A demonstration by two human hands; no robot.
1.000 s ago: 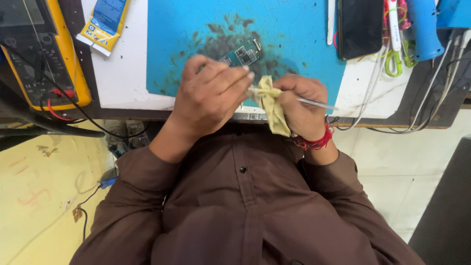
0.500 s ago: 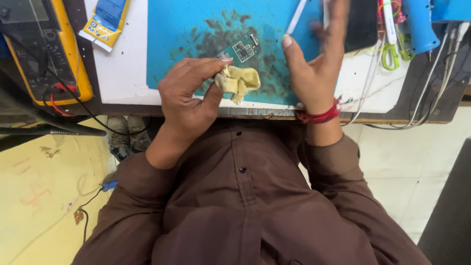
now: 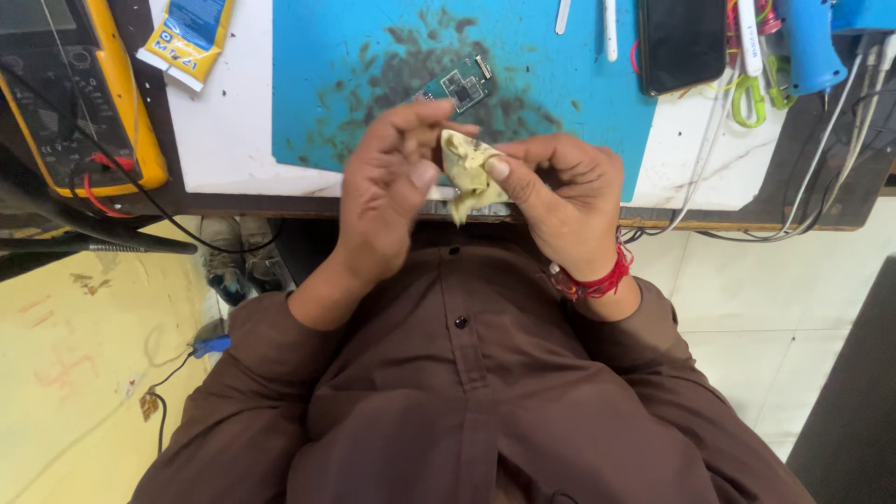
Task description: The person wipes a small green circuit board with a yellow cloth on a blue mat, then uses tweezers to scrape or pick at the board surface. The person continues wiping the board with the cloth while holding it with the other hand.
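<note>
Both hands pinch a crumpled yellow cloth (image 3: 469, 171) above the near edge of the surface (image 3: 233, 140)

The cloth hangs near-vertical, its tail pointing down toward the person; left hand (image 3: 390, 191) and right hand (image 3: 558, 191) each close thumb and fingers on it; best to keep a firm pinch, folding a clean patch outward; a small circuit board (image 3: 457, 87) lies beyond on the blue mat (image 3: 373, 56).

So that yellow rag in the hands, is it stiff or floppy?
Probably floppy: the rag is crumpled between the left hand and right hand, and its lower corner droops. It likely weighs little, since thumb and fingertips alone pinch it. Creased cloth should not slip or roll.
</note>
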